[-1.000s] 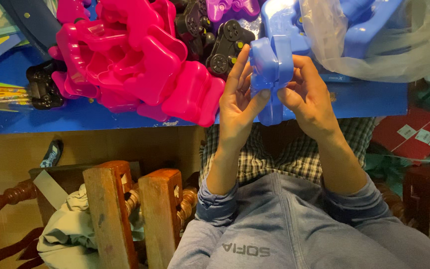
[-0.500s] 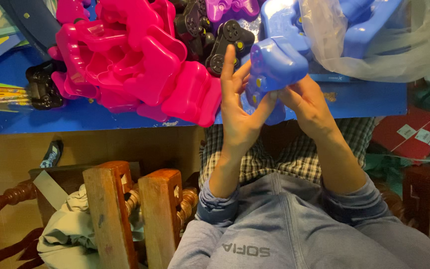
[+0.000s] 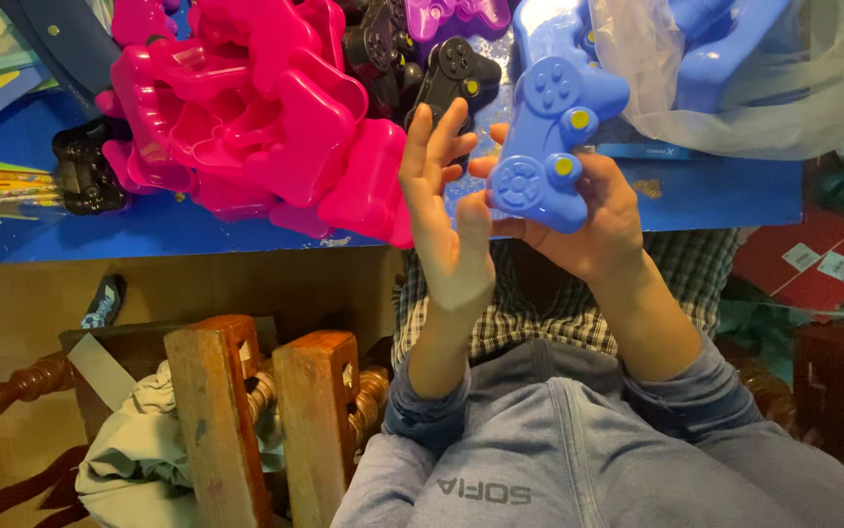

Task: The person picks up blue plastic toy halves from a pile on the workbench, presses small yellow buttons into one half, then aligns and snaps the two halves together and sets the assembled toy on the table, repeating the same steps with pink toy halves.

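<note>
My right hand [image 3: 593,230] holds a blue plastic game-controller shell [image 3: 549,147] with yellow buttons, its face turned toward me, above the near edge of the blue table [image 3: 148,235]. My left hand [image 3: 446,220] is beside it with fingers spread, no longer gripping the shell; its fingertips are just left of the controller. Behind the hands lie black controllers [image 3: 456,73] and a purple one [image 3: 456,15].
A heap of pink controller shells [image 3: 266,117] covers the table's middle. More blue shells [image 3: 725,49] sit in a clear plastic bag [image 3: 813,88] at right. A black controller [image 3: 85,176] lies at left. Wooden chair posts [image 3: 217,411] stand below; a red box [image 3: 813,259] at right.
The blue shell has been turned face-up toward me and shifted right. My left hand let go of it and opened; my right hand keeps hold.
</note>
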